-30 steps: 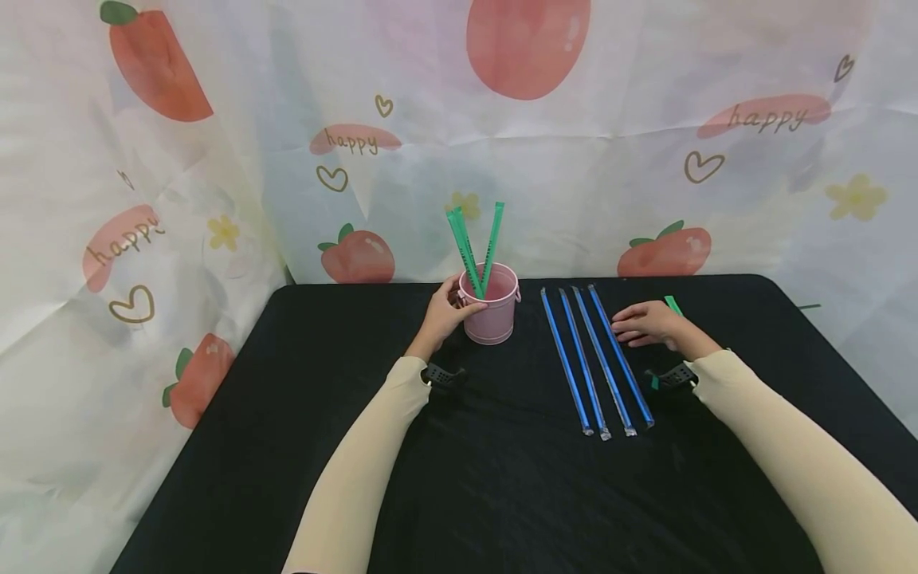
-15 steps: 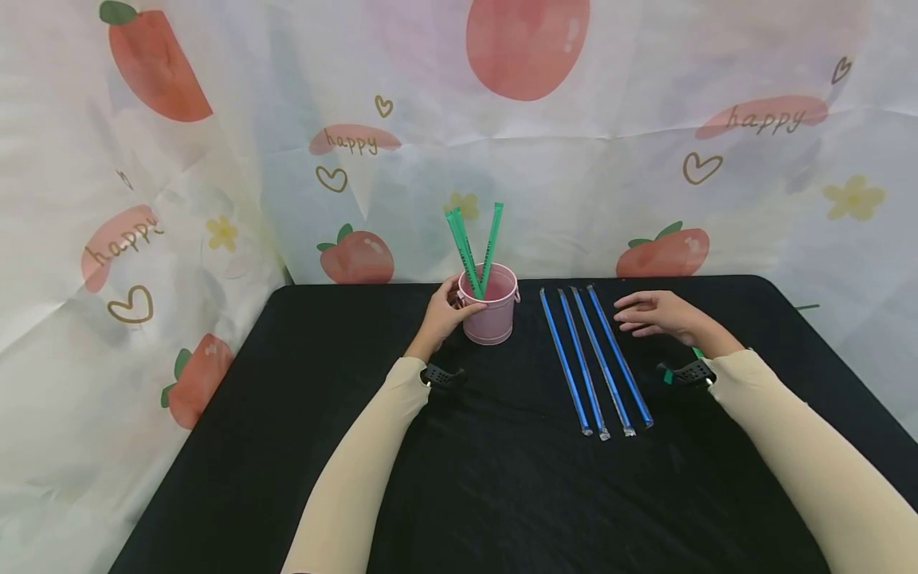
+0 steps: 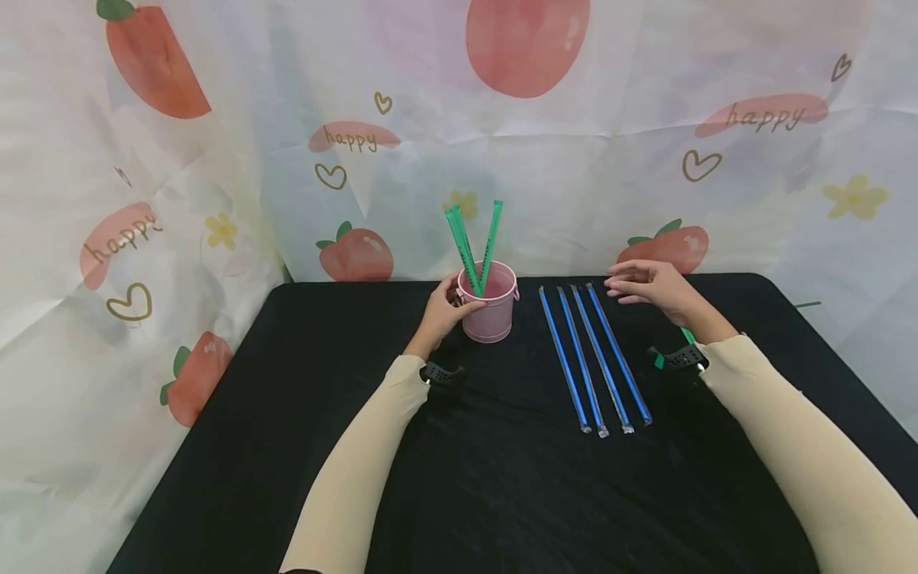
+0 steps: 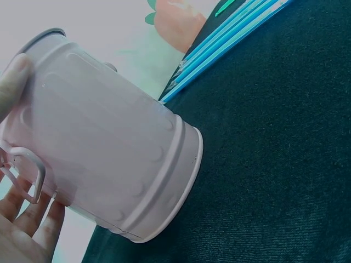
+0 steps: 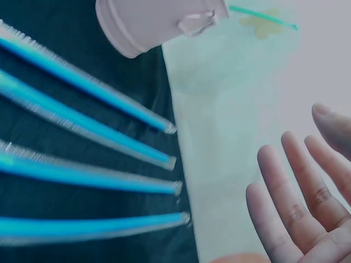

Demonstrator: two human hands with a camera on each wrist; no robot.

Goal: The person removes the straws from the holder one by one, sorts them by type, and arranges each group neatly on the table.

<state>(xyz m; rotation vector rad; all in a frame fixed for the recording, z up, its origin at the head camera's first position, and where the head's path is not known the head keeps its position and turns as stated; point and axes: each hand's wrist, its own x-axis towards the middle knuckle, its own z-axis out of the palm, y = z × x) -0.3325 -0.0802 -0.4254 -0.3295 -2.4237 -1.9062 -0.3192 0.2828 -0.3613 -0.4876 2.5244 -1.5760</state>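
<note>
A small pink bucket [image 3: 489, 323] stands on the black tablecloth near the far edge, with a few green paper-wrapped sticks [image 3: 462, 247] leaning in it. My left hand [image 3: 437, 317] grips its left side, thumb in front; the left wrist view has fingers near its wire handle [image 4: 35, 178]. To the right lie several long blue straws [image 3: 618, 351] in clear wrappers, roughly side by side. My right hand [image 3: 665, 292] hovers beyond their far ends, fingers loosely extended. In the right wrist view its palm [image 5: 323, 219] holds nothing. Beneath that wrist, a green strip [image 3: 688, 335] is mostly hidden.
A light fabric backdrop [image 3: 545, 199] with fruit prints hangs just behind the table's far edge and along the left. Black cloth [image 3: 516, 478] covers the table in front of the bucket and straws.
My right hand has lifted away from beside the rightmost blue straw and moved toward the backdrop, over the far ends. My left hand and the bucket have stayed put.
</note>
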